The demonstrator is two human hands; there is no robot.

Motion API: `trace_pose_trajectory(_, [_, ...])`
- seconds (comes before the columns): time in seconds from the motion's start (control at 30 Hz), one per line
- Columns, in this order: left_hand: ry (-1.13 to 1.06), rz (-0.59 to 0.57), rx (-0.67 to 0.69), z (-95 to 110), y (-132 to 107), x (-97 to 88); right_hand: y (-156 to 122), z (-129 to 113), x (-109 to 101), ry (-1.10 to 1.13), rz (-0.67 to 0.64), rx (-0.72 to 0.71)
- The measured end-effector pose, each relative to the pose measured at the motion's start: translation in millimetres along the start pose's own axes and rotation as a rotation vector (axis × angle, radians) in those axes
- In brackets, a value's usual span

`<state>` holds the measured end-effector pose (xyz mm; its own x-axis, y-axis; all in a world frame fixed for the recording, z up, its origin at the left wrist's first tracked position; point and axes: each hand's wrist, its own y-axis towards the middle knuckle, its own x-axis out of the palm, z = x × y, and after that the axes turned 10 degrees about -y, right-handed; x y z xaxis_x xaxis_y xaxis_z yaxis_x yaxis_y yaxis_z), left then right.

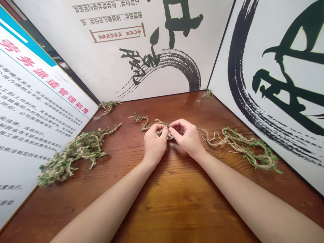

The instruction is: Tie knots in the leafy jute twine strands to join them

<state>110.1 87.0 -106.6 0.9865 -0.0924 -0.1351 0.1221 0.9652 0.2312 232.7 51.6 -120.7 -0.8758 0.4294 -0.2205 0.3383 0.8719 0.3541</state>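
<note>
Over the middle of the table, my left hand [155, 141] and my right hand [186, 136] meet at the fingertips, both closed in a pinch. Between them runs a leafy twine strand [162, 122], tan with small green leaves, gripped by the thumb and forefinger of each hand. Part of the strand lies hidden behind my fingers. Its loose end [138, 118] appears to trail onto the table to the left. A small pale, shiny bit shows just under the fingertips; I cannot make out what it is.
A thick heap of leafy twine [76, 155] lies at the left. Longer looped strands [248, 146] rest at the right. Smaller bits [107, 107] sit by the back left corner, and a green tuft [208, 93] by the back right. Printed panels [162, 77] wall the wooden table [167, 209].
</note>
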Motion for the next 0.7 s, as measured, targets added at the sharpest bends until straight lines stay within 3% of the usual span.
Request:
trace_pose_trajectory(0.2, [0.073, -0.040, 0.038, 1.8, -1.8, 0.2, 4.5, 7.4, 0.6, 0.012, -0.028, 0.117])
trace_pose_trajectory(0.7, [0.087, 0.044, -0.002, 1.9, -3.0, -0.3, 2.6, 3.4, 2.1, 0.056, -0.093, 0.070])
